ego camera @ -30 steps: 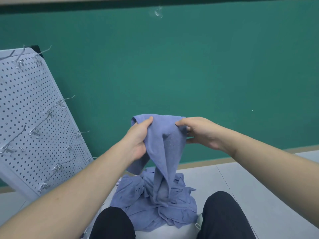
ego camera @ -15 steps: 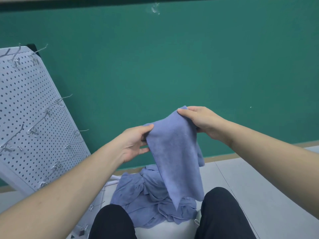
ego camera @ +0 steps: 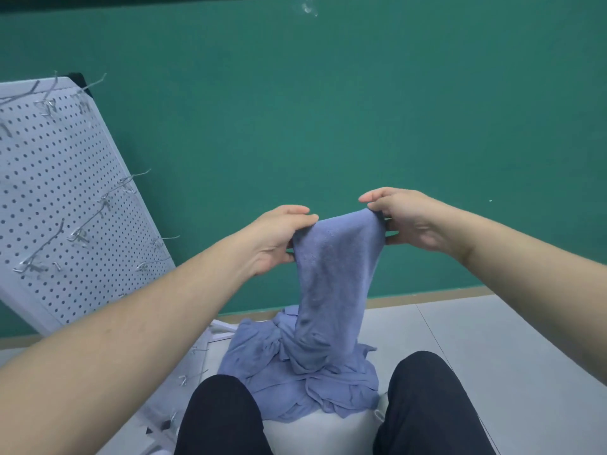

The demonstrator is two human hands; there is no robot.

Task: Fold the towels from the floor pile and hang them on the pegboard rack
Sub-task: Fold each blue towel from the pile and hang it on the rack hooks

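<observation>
Both hands pinch top edge of one blue towel, held up over the floor pile.

Left hand and right hand each pinch a top corner of the towel; its lower end hangs onto the pile between the knees. Judgement: lift it clear of the pile, pull the edge taut and level, match corners before folding, then go to the pegboard rack at left.

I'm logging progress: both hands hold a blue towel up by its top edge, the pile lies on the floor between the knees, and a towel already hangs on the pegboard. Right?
Not quite. The head view shows the pegboard hooks bare. The rest holds: left hand and right hand hold the towel above the pile.
</observation>
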